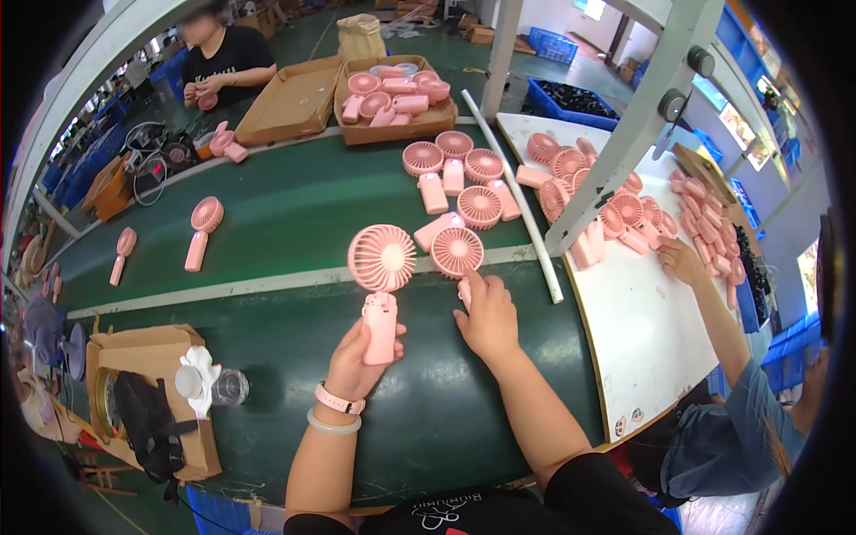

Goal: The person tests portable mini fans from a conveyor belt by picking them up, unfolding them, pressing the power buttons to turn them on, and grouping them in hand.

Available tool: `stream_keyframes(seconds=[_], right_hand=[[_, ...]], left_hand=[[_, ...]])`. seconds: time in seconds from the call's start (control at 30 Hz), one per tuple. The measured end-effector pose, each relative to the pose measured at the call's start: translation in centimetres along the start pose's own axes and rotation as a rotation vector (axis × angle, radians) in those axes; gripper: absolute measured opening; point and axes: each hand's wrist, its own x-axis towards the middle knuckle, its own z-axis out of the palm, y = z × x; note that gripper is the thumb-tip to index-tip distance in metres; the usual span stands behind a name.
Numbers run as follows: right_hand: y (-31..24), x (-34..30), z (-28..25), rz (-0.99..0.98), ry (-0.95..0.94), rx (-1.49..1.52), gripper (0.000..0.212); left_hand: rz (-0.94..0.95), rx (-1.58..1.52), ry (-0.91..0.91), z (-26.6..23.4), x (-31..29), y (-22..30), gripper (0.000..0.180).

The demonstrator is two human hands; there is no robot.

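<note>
Smooth plastic fan (380, 332), glossy belt (276, 357)

The fan (381, 308) in the left hand (355, 364) is of light pink colour, and the far group of fans (454, 174) is pink also. The belt (294, 357) is dark green, with one pale stripe (214, 292) across it. The wrist strap (339, 399) is pink, and the bangle (334, 424) is milky white. The near shirt (508, 510) is black — with white and red print. At right, the tabletop (642, 366) is white, and the other person's sleeve (753, 401) is greyish blue. The far carton (401, 131) and the near left box (209, 437) are both brown. The far right crate (575, 117) is blue — its contents are black.
</note>
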Motion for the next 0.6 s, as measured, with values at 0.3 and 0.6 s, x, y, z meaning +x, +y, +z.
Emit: stream_keyframes(seconds=[0.3, 0.6], right_hand=[[5.9, -1.7, -6.6, -0.148, -0.358, 0.183, 0.060], [1.5, 6.4, -5.5, -0.190, -0.148, 0.272, 0.027]], left_hand=[[0.016, -0.310, -0.186, -0.3, 1.0, -0.3, 0.051], [0.108, -0.266, -0.047, -1.4, 1.0, 0.6, 0.054]])
